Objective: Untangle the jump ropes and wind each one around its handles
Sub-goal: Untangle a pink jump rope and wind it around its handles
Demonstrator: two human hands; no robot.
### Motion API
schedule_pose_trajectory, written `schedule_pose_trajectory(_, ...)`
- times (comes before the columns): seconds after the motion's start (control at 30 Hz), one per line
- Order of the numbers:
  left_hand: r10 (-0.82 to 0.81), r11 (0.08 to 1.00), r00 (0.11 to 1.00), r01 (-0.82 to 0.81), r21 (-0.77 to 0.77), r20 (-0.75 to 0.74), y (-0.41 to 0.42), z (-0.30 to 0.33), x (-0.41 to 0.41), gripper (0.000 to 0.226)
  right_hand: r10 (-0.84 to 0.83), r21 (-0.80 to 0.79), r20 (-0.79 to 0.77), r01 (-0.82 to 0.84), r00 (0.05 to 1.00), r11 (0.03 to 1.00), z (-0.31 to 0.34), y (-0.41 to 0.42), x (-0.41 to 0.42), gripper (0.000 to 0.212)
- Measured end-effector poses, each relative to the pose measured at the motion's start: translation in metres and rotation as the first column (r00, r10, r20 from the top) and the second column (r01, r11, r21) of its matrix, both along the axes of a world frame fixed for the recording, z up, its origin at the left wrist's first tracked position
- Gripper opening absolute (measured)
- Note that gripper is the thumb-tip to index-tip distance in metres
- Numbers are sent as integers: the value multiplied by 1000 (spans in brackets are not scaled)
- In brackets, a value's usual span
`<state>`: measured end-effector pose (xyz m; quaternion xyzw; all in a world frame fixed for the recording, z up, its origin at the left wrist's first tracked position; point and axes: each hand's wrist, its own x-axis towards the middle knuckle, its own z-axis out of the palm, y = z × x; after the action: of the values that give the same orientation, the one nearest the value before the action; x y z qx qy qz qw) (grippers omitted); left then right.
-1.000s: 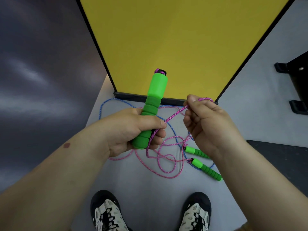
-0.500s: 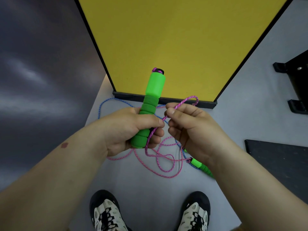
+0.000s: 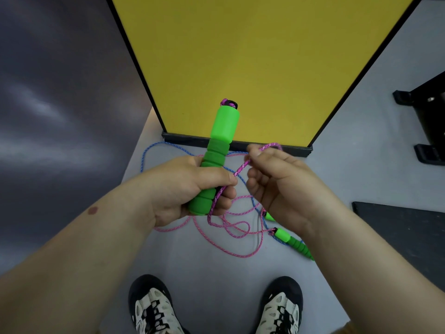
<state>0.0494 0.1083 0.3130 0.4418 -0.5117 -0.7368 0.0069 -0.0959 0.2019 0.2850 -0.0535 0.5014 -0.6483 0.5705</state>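
Near the middle of the frame the left hand (image 3: pixel 190 186) grips a green handle (image 3: pixel 215 160), fingers curled round its lower foam part, thumb pressed across the front, with the handle pointing up and away toward the yellow panel (image 3: pixel 252 56). The pink rope (image 3: pixel 242 168) emerges from under that thumb and runs up and right to the right hand (image 3: pixel 281 182), which pinches a small loop of it between thumb and fingertips; the other fingers are loosely curled.

Half a second ago the right hand was close against the left, its fingertips almost at the handle. Now it has drawn off to the right and slightly up, so the short stretch of pink rope between the two hands lies straighter. That reads as one pass of a winding motion, though no turns of rope are plainly visible on the handle yet, so the winding looks barely begun.

Most of the pink rope lies in loose loops on the grey floor (image 3: pixel 192 261) below the hands, crossing the blue rope (image 3: pixel 154 150), which trails to the left centre. Two more green handles (image 3: pixel 292 242) lie at lower right, partly hidden behind the right wrist. The ropes appear still tangled there. A pair of shoes (image 3: pixel 154 307) shows at the bottom edge.
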Motion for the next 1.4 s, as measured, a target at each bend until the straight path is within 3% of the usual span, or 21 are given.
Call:
schedule_pose_trajectory(0.17, 6, 1000, 1000, -6, 10, -1, -1, -1, 0, 9, 169, -6, -108, -171, 980, 985, 1, 3, 14, 11)
schedule_pose_trajectory(0.47, -8, 1000, 1000, 9, -3, 13, 1, 1, 0, 7, -183, 7, -90, 184, 979, 983, -1, -2, -10, 8)
schedule_pose_trajectory(0.57, -7, 1000, 1000, 7, -4, 11, 1, 1, 0, 7, -224, 12, -86, 225, 971, 974, -1, -3, -15, 6)
schedule_pose_trajectory(0.87, -11, 1000, 1000, 11, -10, 7, 0, 0, -1, 9, 158, 6, -97, -158, 983, 987, 0, 2, 9, 10)
schedule_pose_trajectory(0.93, -5, 1000, 1000, 5, -7, 2, 0, 0, -1, 9, 180, 1, -122, -181, 976, 983, 1, 2, 11, 11)
schedule_pose_trajectory(1.23, -25, 1000, 1000, 25, -19, 7, 1, 0, 0, 7, -184, 22, -119, 188, 976, 982, -1, -1, -13, 7)
schedule_pose_trajectory(1.4, -26, 999, 1000, 26, -28, 5, 1, 0, -1, 8, -140, 26, -101, 143, 985, 989, -1, -1, -11, 6)
